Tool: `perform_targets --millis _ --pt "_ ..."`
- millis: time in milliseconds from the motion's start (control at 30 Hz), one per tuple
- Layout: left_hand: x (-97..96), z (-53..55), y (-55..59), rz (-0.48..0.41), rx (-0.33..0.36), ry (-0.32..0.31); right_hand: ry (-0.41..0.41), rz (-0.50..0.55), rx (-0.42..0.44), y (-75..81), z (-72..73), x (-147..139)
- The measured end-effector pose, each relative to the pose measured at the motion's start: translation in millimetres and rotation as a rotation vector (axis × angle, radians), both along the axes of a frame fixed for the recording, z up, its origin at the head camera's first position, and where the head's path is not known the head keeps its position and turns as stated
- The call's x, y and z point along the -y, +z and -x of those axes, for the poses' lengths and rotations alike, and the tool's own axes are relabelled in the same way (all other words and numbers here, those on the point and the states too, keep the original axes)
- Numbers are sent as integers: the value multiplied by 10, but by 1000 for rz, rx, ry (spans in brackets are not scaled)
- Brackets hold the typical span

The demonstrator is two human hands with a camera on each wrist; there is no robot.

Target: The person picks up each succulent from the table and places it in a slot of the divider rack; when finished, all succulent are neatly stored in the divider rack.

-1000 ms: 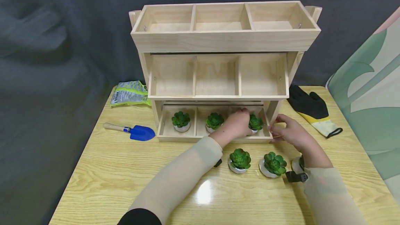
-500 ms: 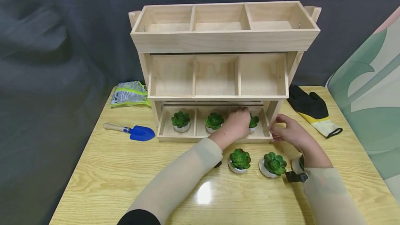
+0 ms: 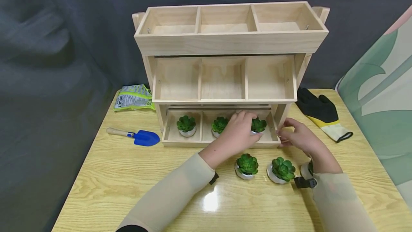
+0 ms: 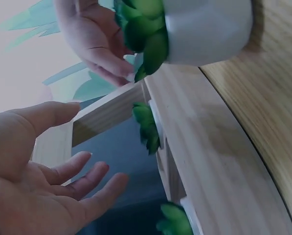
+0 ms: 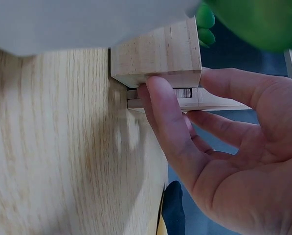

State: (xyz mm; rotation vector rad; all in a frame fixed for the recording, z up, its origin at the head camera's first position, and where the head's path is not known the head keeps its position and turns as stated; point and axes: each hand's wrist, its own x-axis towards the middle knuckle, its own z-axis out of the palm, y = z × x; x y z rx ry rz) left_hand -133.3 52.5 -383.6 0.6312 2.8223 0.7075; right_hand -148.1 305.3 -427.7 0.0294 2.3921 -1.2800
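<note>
A three-tier wooden plant stand (image 3: 231, 44) stands at the back of the table. Its bottom tray holds three potted succulents, in the left (image 3: 186, 124), middle (image 3: 220, 125) and right (image 3: 258, 125) compartments. My left hand (image 3: 236, 133) is over the tray beside the right-hand succulent; in the left wrist view its fingers (image 4: 104, 191) are spread with nothing between them. My right hand (image 3: 300, 137) grips the right end of the bottom tray. In the right wrist view, the thumb (image 5: 229, 83) lies at the rim and other fingers touch the outer end.
In front of the stand sit potted succulents (image 3: 247, 165) (image 3: 281, 169), with another pot (image 3: 305, 170) partly behind the right wrist. A blue trowel (image 3: 145, 137) and a green packet (image 3: 134, 97) lie at left. A black-and-yellow glove (image 3: 322, 112) lies at right.
My left hand has loosened from the right-hand succulent and drawn back toward the front left. That succulent stands slightly further left than before. My right hand has stayed in place.
</note>
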Motion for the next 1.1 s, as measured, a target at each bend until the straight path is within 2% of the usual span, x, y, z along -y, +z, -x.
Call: perform_targets --millis 333,600,700,900,1100 --pt "380 -119 -1 -149 31 13 6 -3 -3 -16 -4 -31" --pt "802 -222 -33 -260 51 78 5 -7 6 -6 5 2" --pt "979 -263 -78 -303 44 118 5 -9 5 -2 8 1" --pt "1317 -319 -122 -342 -16 226 2 -12 -3 7 4 -15" --pt "1734 -364 -213 -467 -82 415 0 -6 7 0 -1 7"
